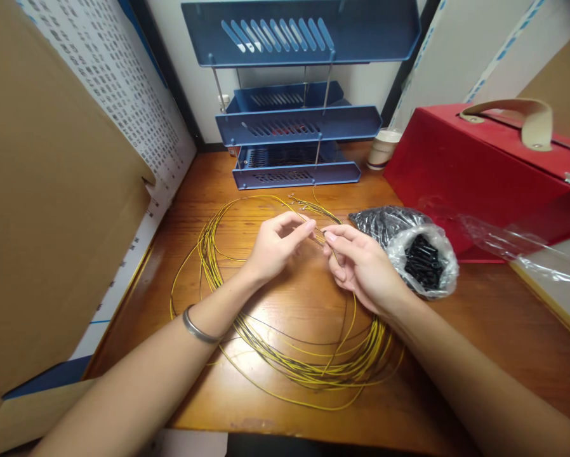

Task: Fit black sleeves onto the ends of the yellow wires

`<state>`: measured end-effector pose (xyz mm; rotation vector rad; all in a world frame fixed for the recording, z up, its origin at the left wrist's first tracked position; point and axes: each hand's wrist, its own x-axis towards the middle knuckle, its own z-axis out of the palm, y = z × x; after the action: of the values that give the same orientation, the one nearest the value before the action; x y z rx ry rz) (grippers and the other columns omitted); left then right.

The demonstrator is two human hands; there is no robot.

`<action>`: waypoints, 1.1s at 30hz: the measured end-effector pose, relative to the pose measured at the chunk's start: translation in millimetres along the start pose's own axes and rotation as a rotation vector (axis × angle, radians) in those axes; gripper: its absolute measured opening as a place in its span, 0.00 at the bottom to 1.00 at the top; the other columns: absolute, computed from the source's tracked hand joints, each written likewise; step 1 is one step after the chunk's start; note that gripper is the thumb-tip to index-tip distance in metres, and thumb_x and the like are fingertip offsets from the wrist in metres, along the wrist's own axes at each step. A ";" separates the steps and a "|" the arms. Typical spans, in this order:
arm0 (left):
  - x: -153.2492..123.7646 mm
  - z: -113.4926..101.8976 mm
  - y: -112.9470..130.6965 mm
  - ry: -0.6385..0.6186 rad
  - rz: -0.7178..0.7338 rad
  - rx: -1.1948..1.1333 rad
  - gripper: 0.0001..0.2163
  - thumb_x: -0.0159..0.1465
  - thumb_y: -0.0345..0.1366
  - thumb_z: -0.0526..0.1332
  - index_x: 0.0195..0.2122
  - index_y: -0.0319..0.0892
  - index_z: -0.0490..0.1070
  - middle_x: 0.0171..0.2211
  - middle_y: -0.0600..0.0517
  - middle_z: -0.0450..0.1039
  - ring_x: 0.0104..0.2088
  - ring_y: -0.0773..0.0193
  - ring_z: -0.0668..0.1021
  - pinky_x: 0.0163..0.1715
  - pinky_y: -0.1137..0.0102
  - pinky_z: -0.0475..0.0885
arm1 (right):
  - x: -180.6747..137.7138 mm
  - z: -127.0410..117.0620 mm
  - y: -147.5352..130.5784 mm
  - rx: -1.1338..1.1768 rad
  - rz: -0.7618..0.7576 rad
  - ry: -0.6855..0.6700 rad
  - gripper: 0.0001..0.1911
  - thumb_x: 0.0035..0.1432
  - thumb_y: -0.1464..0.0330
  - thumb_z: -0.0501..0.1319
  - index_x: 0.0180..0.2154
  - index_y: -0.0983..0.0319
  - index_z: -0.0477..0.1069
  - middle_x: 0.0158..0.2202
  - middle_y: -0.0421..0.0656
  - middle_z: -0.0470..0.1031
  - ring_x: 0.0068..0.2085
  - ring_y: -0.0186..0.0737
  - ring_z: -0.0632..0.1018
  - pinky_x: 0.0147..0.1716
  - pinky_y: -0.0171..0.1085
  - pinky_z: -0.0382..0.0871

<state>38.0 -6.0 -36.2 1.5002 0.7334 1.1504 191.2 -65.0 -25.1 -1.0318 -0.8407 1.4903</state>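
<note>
A large loose coil of thin yellow wires (285,362) lies on the wooden desk (480,343). Above its middle, my left hand (275,244) pinches the end of one wire between thumb and fingers. Facing it, my right hand (361,266) pinches the same wire end (317,236), its fingertips almost touching the left ones. A metal bangle (197,329) sits on my left wrist. Several bare wire tips (304,204) fan out at the coil's far side. Just right of my right hand lies an open clear plastic bag of small black parts (423,257).
A blue three-tier letter tray (297,127) stands at the back of the desk, a paper cup (384,149) beside it. A red box with a tan handle (494,165) fills the right. Cardboard (42,203) walls the left. Clear plastic film (513,244) lies at right.
</note>
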 end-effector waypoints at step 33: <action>-1.1 -0.3 -0.7 -0.052 0.011 0.048 0.10 0.59 0.41 0.69 0.33 0.38 0.78 0.32 0.48 0.80 0.29 0.67 0.78 0.29 0.73 0.71 | 2.7 -3.8 2.2 -0.013 -0.038 0.013 0.18 0.49 0.60 0.71 0.37 0.62 0.71 0.31 0.37 0.73 0.17 0.27 0.69 0.13 0.30 0.62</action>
<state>37.4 -6.6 -37.2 1.5707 0.7222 1.1048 193.8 -62.8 -29.0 -1.0291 -0.8574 1.4458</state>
